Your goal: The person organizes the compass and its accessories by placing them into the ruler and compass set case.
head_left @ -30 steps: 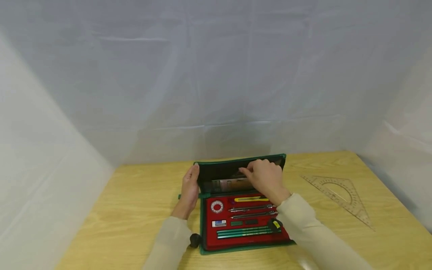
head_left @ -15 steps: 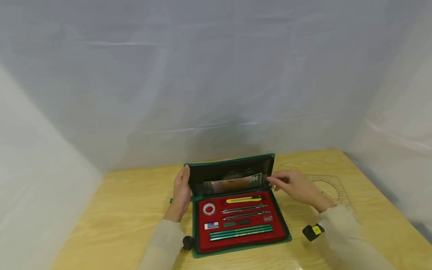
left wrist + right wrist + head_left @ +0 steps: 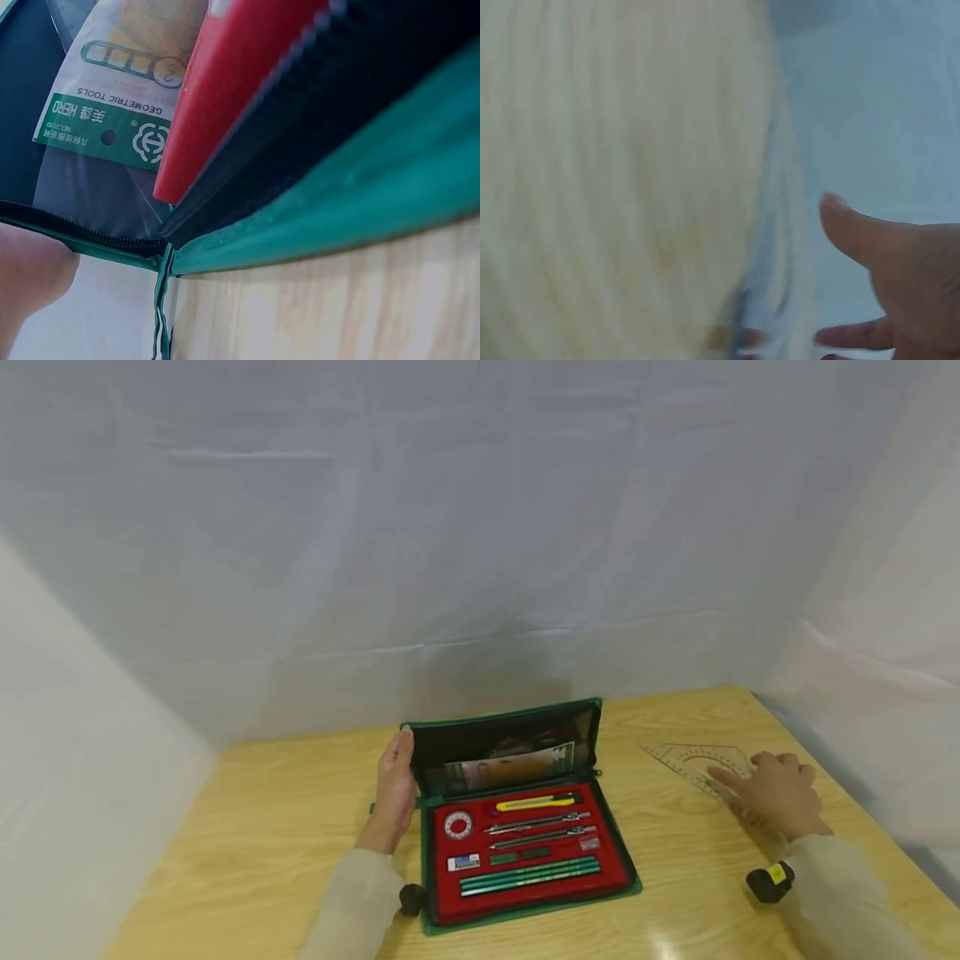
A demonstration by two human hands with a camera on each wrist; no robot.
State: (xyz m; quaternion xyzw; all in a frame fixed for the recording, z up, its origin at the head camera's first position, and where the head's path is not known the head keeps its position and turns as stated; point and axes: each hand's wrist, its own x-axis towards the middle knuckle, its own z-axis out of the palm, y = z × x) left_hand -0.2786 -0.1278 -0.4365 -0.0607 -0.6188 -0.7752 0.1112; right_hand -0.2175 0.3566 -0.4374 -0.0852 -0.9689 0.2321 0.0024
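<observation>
A green zip case (image 3: 636, 887) lies unfolded on the table, its lid (image 3: 435, 745) tilted up at the back. My left hand (image 3: 394, 793) grips the lid's left edge, thumb on the inside; its other fingers are hidden behind. A clear packet with a green "Geometric Tools" label (image 3: 97, 127) sits in the lid pocket. At the right, my right hand (image 3: 783, 793) hovers over or near a clear set square (image 3: 678, 758) and hides part of it. In the right wrist view, thumb and a finger are spread apart with nothing between them.
The red tray (image 3: 555, 902) holds a yellow cutter (image 3: 536, 802), two compasses (image 3: 538, 830), a white ring-shaped piece (image 3: 457, 825), an eraser (image 3: 463, 862), a small sharpener (image 3: 588, 843) and green pencils (image 3: 528, 877). White sheeting (image 3: 480, 568) surrounds the wooden table (image 3: 285, 827).
My right hand has left the lid pocket and moved right to the set square. The left hand still holds the lid. The view has shifted slightly.
</observation>
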